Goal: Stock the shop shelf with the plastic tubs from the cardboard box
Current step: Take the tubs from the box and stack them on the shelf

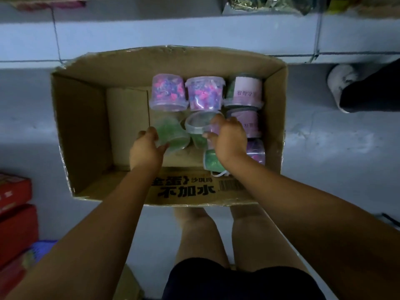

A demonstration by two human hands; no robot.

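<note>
Left hand [145, 149] grips green tub [173, 133]; right hand [229, 138] pinches lidded tub [195, 123] at its 3 o'clock. I judge: lifting both from box [82, 131].

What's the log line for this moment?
stage: picking from cardboard box | left hand: grips green tub | right hand: grips clear-lidded tub | rest: pink-purple tubs at far wall

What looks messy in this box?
The front tubs are jumbled, facing different ways: the green tub in the left hand shows its side, while the clear-lidded tub the right hand grips shows its lid. The back three sit lined up. A white strip pokes out nearby.
</note>
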